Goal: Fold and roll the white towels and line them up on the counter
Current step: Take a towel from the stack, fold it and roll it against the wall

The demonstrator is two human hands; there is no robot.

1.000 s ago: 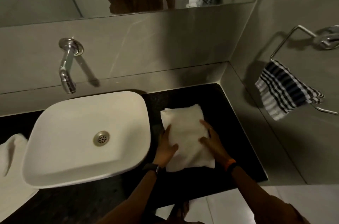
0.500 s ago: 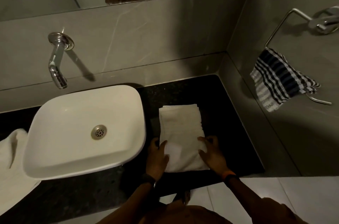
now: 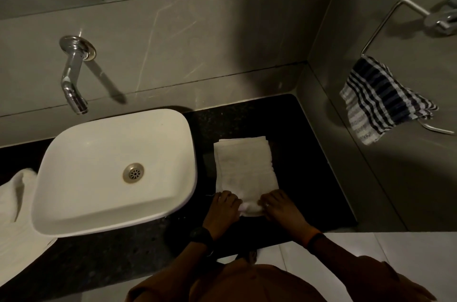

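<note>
Head view, looking down on a dark counter [image 3: 309,153] in a corner: a white sink [image 3: 113,173] bounds the working patch on the left, tiled wall closes it at the back and right, and the counter's front edge runs just below the wrists. A folded white towel [image 3: 244,165] lies on that patch, close beside the sink rim but apart from it, with a bare strip of counter on its right and behind it. Its long axis runs from the person toward the back wall; the far end lies flat with layered edges, while the near end is curled into a small roll across its width. The left hand [image 3: 223,210] and right hand [image 3: 279,207] both sit on that roll, fingers curled closed around the cloth, one at each end of it. The fingertips are tucked under and hard to see. A second white towel [image 3: 17,202] lies heaped left of the sink, cut off by the frame. A striped cloth [image 3: 380,101] hangs on a metal ring on the right wall. A tap [image 3: 71,74] sticks out above the sink.
</note>
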